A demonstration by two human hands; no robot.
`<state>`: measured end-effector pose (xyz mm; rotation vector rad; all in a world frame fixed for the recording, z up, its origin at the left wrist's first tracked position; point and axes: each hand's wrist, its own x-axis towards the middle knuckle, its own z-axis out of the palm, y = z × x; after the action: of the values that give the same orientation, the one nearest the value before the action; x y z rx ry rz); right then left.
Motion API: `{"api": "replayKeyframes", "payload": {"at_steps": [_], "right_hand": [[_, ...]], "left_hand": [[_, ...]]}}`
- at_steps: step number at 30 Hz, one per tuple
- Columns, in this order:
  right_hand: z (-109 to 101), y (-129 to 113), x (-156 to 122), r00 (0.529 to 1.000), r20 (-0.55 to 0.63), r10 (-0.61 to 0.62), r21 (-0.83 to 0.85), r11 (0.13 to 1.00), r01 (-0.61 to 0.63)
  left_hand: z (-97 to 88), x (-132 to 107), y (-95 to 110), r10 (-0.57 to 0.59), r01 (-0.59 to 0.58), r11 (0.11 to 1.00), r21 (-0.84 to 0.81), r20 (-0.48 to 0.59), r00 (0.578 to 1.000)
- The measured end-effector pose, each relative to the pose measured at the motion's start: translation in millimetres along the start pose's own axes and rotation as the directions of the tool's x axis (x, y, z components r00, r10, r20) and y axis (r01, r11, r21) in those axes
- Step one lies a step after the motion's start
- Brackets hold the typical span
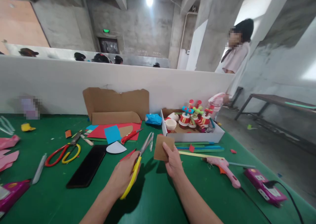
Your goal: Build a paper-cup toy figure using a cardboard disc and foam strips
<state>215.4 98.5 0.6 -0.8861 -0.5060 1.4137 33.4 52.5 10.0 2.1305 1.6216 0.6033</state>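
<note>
My left hand (125, 173) is wrapped round the handles of a pair of scissors (143, 148), one of them yellow, with the blades pointing up and away from me. In my right hand (172, 158) a small square of brown cardboard (161, 147) is pinched between thumb and fingers. The blade tips and the cardboard are close to each other but apart. Both hands are over the green table (153, 201). A white paper piece (116, 147) and a blue paper square (112, 133) lie just beyond my left hand.
A white box (195, 137) with small paper-cup crafts stands ahead right. A pink glue gun (223, 168) and purple power strip (265, 186) lie right. To the left are a black phone (87, 166) and red-yellow scissors (65, 151). A person (238, 49) stands beyond the partition (118, 75).
</note>
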Motion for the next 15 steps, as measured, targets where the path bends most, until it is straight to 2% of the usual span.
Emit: {"api": "replayKeyframes", "payload": {"at_steps": [7, 15], "right_hand": [[1.5, -0.8, 1.8, 1.000, 0.011, 0.005, 0.053, 0.999, -0.005], [0.6, -2.8, 1.7, 1.000, 0.020, 0.006, 0.046, 0.999, -0.007]], "left_hand": [[-3.8, 0.9, 12.7, -0.081, 0.038, 0.956, 0.292, 0.138, 0.987], [0.1, 1.1, 13.4, -0.067, -0.008, 0.932, 0.363, 0.192, 0.979]]}}
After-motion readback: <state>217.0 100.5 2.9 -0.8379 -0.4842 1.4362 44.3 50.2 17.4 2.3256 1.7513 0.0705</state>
